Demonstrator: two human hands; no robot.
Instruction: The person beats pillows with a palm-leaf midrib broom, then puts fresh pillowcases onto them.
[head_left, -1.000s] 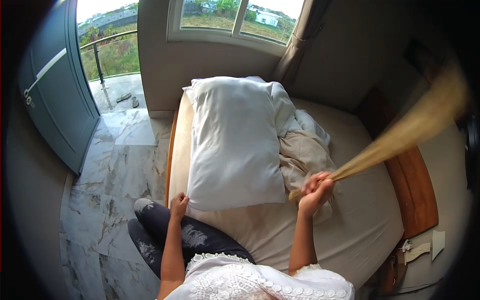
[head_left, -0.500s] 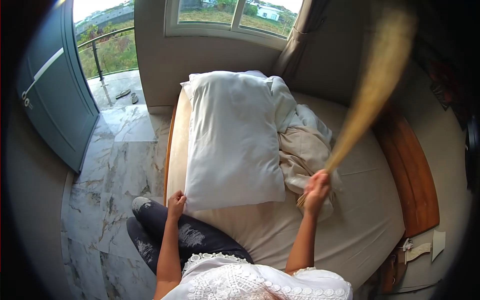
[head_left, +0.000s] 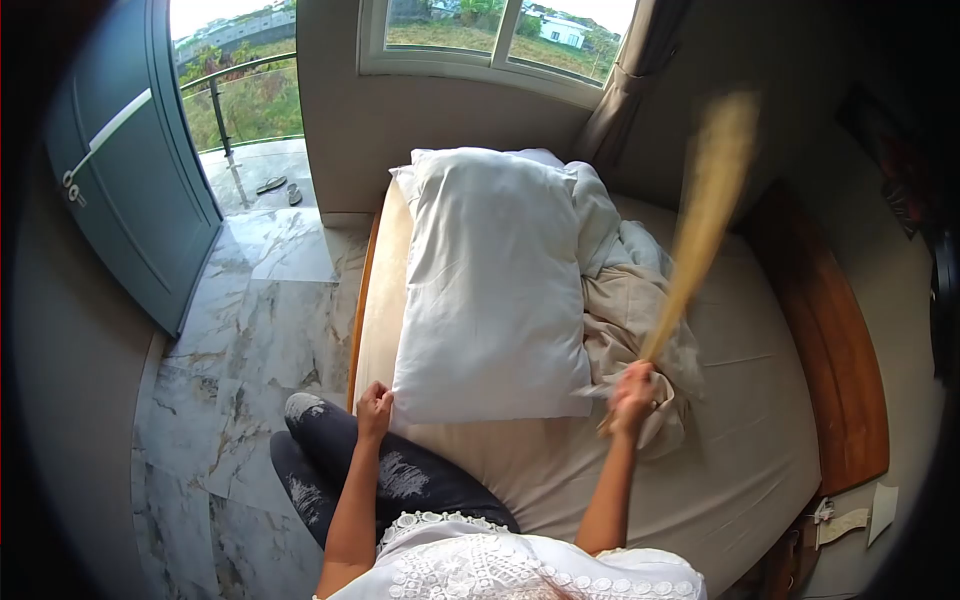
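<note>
A bundle of thin straw-coloured bristles, a stick broom (head_left: 705,215), is gripped at its narrow end by my right hand (head_left: 633,397). Its wide end points up and away, blurred by motion. My left hand (head_left: 375,409) is closed at the near left corner of a white pillow (head_left: 490,290), its fingers pinching the edge. The pillow lies flat on the bed, over other white bedding (head_left: 598,215). Just beyond my right hand, a crumpled beige cloth (head_left: 625,310) sits against the pillow's right side.
The bed has a fitted beige sheet (head_left: 745,400) and a wooden headboard (head_left: 825,350) on the right. A grey door (head_left: 135,170) stands ajar at the left, above marble-look floor tiles (head_left: 240,400). Slippers (head_left: 272,185) lie outside. A window (head_left: 495,35) and curtain (head_left: 640,80) are ahead.
The broom has swung lower and its wide end has come left and nearer the bed. My left hand stays on the pillow corner. The whole view has shifted slightly.
</note>
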